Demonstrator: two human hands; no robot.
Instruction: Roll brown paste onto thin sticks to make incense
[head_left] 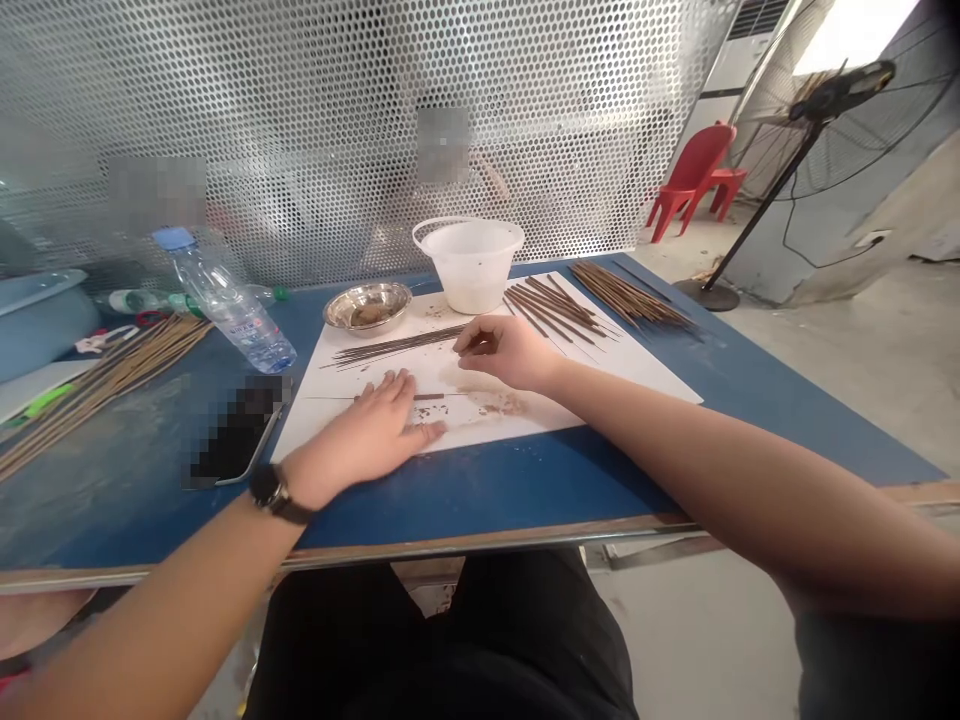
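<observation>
My left hand (386, 425) lies flat, fingers stretched out, over a thin brown incense stick (429, 397) on the white sheet (337, 430). My right hand (502, 352) is curled with thumb and fingertips together at the right end of a row of dark incense sticks (397, 345). What the fingertips hold, if anything, is too small to make out. Brown crumbs (504, 405) are scattered on the sheet below it. Behind the hands stand a metal bowl (367, 307) with a brown lump in it and a white plastic bucket (476, 265).
More incense sticks (559, 308) lie fanned on the sheet's right, and a thicker bundle (630, 295) sits beyond. Leftward are a phone (238, 430), a tilted water bottle (232, 310), long tan sticks (112, 385) and a blue basin (45, 325). A perforated metal panel (300, 130) rises behind.
</observation>
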